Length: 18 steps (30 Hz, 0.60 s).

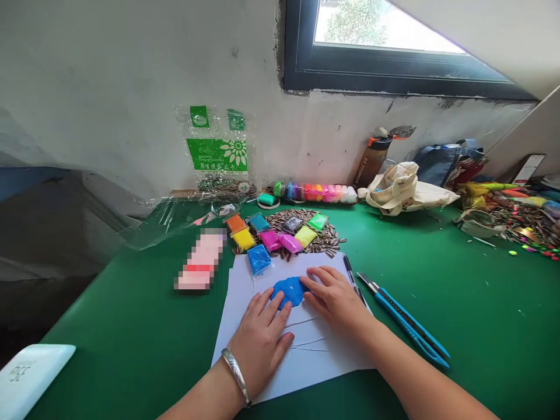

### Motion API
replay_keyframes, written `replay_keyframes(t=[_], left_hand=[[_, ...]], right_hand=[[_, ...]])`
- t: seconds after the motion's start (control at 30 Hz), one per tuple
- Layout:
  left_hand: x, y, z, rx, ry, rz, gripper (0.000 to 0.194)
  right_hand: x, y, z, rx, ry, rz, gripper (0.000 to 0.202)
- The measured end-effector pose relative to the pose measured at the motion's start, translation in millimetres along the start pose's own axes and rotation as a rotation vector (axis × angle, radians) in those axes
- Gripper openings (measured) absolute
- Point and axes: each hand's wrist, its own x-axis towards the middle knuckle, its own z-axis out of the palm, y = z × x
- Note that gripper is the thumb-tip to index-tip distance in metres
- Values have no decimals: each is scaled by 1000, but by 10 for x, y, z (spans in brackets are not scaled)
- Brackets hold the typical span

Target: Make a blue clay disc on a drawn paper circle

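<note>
A flattened piece of blue clay (289,291) lies on white paper (280,376) marked with a few drawn lines. My left hand (261,338), with a silver bangle at the wrist, rests on the paper, its spread fingertips touching the clay's lower left edge. From the right, my right hand (335,296) reaches over the paper with fingers apart, its fingertips at the clay's right edge. Just above the clay sits a blue clay packet (259,259). A black pen (349,269) lies beside my right hand at the sheet's right edge.
Coloured clay packets (270,240) sit on sunflower seeds (326,236) behind the paper. A blue cutter (411,324) lies to the right. Along the wall stand a bottle (371,160) and a cloth bag (400,189). A white device (35,379) is at the front left.
</note>
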Motion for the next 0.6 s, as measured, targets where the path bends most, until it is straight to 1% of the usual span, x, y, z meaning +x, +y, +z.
replay_keyframes(t=[0.17, 0.27, 0.43, 0.6], left_hand=[[8, -3, 1, -11, -1, 1, 42], [14, -3, -4, -11, -4, -1, 41], [6, -7, 0, 5, 5, 9, 40], [0, -8, -1, -28, 26, 4, 41]], right_hand=[[-20, 63, 7, -15, 9, -46, 31], [-25, 96, -20, -4, -25, -42, 32], [-35, 125, -94, 38, -69, -38, 41], [-41, 153, -73, 5, -39, -84, 32]])
